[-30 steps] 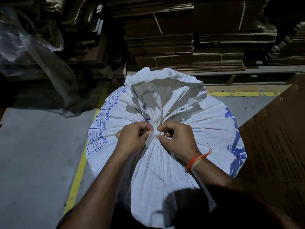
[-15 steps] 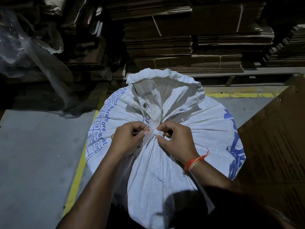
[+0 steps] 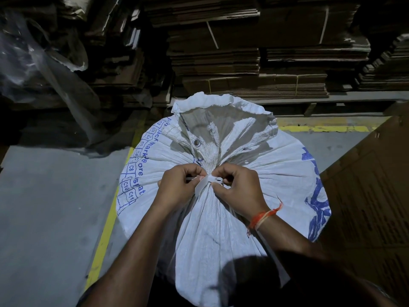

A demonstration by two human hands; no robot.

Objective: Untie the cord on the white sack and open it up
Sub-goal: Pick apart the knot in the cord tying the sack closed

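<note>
The white sack (image 3: 221, 218) stood on the grey floor (image 3: 48, 218), directly under the camera, partly over a yellow line (image 3: 104, 231); its neck was gathered and tied with a white cord (image 3: 210, 180), and above the tie the mouth (image 3: 223, 114) spread open a little, with a metal eyelet (image 3: 196, 142) showing; blue print ran on the left and right sides of the sack. Both hands met at the knot; the left hand (image 3: 177, 187) had its fingers curled and pinched the cord on the left of the knot, and a flat tail of the cord hung down beside it; the right hand (image 3: 239, 187) pinched the knot from the right with thumb and forefinger; an orange thread (image 3: 263, 217) was around the right wrist. Behind the sack were stacks of flat cardboard (image 3: 254, 69); a clear plastic sheet (image 3: 44, 69) hung at the far left; a brown carton (image 3: 371, 196) stood just beside the sack on the right.
</note>
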